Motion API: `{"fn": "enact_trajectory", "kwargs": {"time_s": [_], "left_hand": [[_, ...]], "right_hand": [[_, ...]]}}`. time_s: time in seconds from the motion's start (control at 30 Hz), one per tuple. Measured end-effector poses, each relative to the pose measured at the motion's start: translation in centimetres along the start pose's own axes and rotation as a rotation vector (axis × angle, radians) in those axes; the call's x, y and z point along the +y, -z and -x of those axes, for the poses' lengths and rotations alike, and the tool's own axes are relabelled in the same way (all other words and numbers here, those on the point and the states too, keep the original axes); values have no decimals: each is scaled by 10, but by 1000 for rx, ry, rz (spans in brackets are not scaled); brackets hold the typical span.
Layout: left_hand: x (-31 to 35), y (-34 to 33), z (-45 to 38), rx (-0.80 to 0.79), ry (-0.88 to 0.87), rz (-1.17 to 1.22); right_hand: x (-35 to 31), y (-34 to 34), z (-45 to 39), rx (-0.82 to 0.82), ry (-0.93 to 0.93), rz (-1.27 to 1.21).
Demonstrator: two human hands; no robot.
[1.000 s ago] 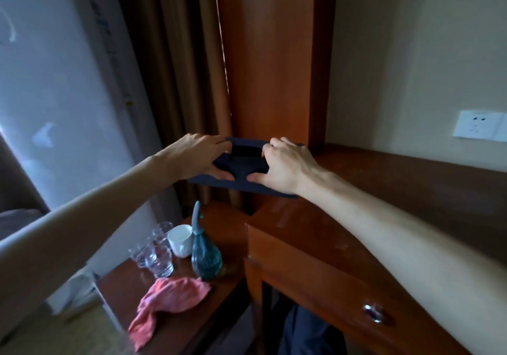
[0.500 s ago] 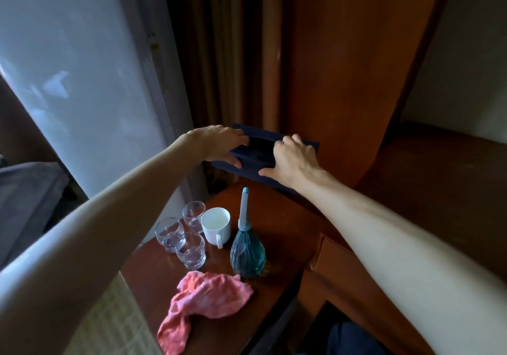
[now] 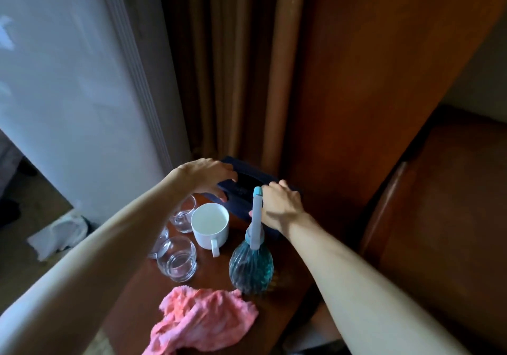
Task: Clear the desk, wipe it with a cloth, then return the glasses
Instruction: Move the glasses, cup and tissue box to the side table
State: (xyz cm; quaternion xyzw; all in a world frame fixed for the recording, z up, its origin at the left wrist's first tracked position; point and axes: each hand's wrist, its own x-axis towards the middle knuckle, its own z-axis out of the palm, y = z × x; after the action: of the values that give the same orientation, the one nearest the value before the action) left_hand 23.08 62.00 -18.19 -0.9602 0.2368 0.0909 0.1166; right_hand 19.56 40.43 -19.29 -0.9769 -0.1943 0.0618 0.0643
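Setting dark tray (image 3: 241, 187) down at far corner of low side table (image 3: 285, 294), hard against wardrobe panel (image 3: 370, 94) and curtain (image 3: 236, 66): lower flat, release only once seated. Left hand (image 3: 204, 175) and right hand (image 3: 282, 206) both clamped on tray ends. Tight room: mug (image 3: 210, 224), spray bottle (image 3: 251, 261), glasses (image 3: 177, 258) just near side of tray; pink cloth (image 3: 203, 319) at near edge.

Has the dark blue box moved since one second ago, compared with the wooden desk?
Yes. Both hands carried the dark blue box off the higher desk, leftward and down to the side table, behind the white mug.
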Motion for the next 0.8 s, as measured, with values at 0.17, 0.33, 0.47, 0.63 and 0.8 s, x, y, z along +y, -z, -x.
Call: {"fn": "enact_trajectory", "kwargs": {"time_s": [0.17, 0.33, 0.47, 0.63, 0.8], "left_hand": [[-7, -24, 2, -8, 11, 20], [-9, -23, 2, -42, 52, 90], [1, -7, 5, -90, 146, 69], [6, 50, 69, 35, 255, 277], [45, 95, 173, 315, 369, 428]], "right_hand": [[-3, -18, 9, -45, 44, -19], [-2, -7, 22, -82, 65, -71], [7, 13, 18, -236, 61, -67], [17, 57, 36, 42, -111, -20], [8, 111, 84, 279, -9, -123]]}}
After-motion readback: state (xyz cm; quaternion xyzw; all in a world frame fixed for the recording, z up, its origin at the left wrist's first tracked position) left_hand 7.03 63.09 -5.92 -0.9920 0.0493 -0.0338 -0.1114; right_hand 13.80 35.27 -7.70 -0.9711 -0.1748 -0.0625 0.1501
